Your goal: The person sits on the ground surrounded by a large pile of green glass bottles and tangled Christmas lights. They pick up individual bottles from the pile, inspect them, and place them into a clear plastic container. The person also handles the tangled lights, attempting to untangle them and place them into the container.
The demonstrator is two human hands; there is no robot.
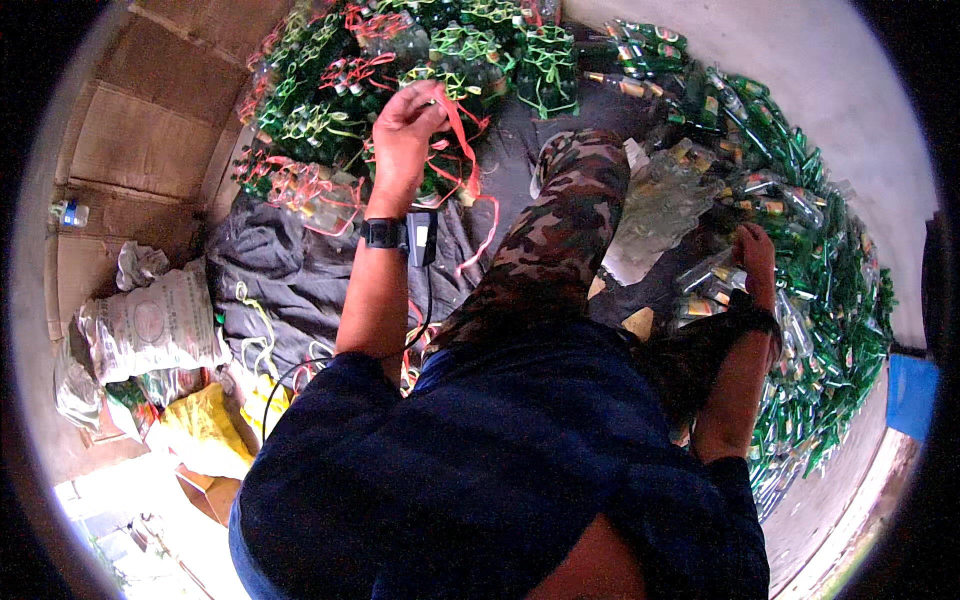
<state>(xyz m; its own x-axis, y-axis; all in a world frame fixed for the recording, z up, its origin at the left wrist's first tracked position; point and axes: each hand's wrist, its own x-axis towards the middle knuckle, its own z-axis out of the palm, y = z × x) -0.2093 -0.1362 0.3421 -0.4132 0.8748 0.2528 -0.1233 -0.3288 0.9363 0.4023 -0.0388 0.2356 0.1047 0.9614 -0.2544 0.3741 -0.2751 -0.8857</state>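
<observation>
My left hand [408,120], raised in front of the tied bottles, pinches a red plastic strap [460,142] whose loose end dangles in a thin curl. Just beyond it stand bundles of green and clear glass bottles [335,100], bound with red and yellow-green straps. At the right, my right hand [756,252] is down among a large heap of loose glass bottles [810,300], most of them green. Its fingers point away and downward and are mostly hidden, so any grip there is unclear. A clear bottle [708,270] lies just left of that hand.
Crumpled clear plastic [660,205] lies on the dark ground sheet [500,150] beside my camouflage-trousered leg [570,200]. Cardboard [130,130] lines the left wall. A stuffed white sack [155,325] and a yellow bag [208,430] sit at lower left. A pale wall [820,90] bounds the heap.
</observation>
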